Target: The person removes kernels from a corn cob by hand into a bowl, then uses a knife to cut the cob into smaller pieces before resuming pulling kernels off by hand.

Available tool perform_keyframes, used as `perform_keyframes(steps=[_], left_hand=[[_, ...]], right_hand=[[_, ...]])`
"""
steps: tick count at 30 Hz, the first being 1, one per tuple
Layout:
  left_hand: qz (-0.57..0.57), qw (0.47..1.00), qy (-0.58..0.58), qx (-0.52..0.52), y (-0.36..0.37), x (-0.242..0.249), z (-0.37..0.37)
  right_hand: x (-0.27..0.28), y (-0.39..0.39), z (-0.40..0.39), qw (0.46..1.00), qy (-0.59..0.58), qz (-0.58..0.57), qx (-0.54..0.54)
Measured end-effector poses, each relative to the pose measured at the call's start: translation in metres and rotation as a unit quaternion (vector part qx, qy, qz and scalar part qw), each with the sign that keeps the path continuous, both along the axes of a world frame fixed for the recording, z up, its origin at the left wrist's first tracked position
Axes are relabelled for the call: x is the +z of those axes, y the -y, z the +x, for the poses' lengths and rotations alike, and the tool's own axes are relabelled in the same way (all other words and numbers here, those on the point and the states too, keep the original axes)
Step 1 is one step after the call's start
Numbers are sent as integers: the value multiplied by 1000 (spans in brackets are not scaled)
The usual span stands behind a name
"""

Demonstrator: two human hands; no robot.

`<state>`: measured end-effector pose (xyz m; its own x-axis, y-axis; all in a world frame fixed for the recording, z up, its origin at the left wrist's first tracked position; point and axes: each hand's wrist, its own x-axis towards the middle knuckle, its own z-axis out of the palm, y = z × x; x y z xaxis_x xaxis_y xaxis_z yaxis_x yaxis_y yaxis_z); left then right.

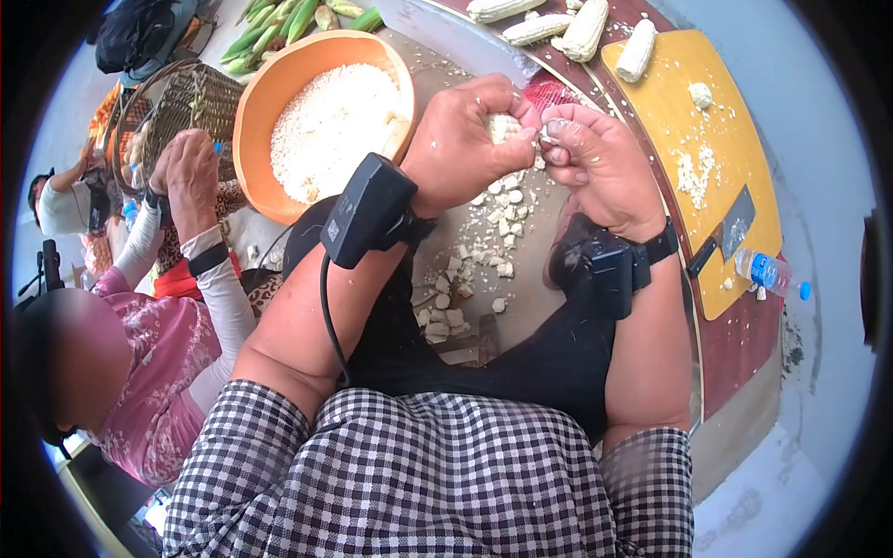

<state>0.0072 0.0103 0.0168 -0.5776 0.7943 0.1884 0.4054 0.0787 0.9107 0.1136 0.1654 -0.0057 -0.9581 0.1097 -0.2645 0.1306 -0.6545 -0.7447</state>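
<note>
My left hand (474, 139) is closed around a piece of white corn cob (503, 127), whose kernels show between thumb and fingers. Close against it, my right hand (600, 167) has its thumb and fingers pinched together at the left thumb's tip. Pale bits cling to the right fingers; what they pinch is too small to make out. Below both hands, broken cob pieces (456, 270) and loose kernels lie scattered on the floor. To the left stands an orange basin (249, 139) holding a heap of white kernels (335, 130).
On the red table at right, a yellow cutting board (749, 191) carries kernels, a cleaver (735, 221) and a water bottle (767, 272). Peeled corn cobs (584, 30) lie at the top. A wicker basket (191, 98), green-husked corn (279, 26) and a seated co-worker (158, 344) are at left.
</note>
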Motion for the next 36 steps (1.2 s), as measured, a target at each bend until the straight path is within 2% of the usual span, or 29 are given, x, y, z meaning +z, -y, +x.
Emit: perform_keyframes(steps=[4,6,10,13,16,19,22,24,33,36], left_hand=[[66,995,-54,-42,0,-1,-5],[64,996,-49,-23,3,-2,-6],[49,998,37,-7,3,-7,-5],[33,999,30,-16,1,-5,-3],[7,998,54,18,0,-5,1],[46,995,84,32,-4,-9,2],[-33,986,152,65,-2,2,3],[-32,979,188,66,-1,4,3],[-18,954,291,71,0,-1,3],[-4,954,291,67,-2,-4,3]], right_hand=[[-2,1,1,994,-17,-104,9],[-5,0,-1,990,-51,-134,-8],[3,1,-2,994,-66,-61,-66],[5,7,-4,993,-64,3,-98],[5,9,-4,989,-73,59,-113],[5,10,-6,987,-76,77,-120],[6,12,-6,985,-69,106,-117],[9,14,-7,982,-58,139,-118],[7,17,-9,982,-47,156,-100],[7,20,-10,989,-33,84,-118]])
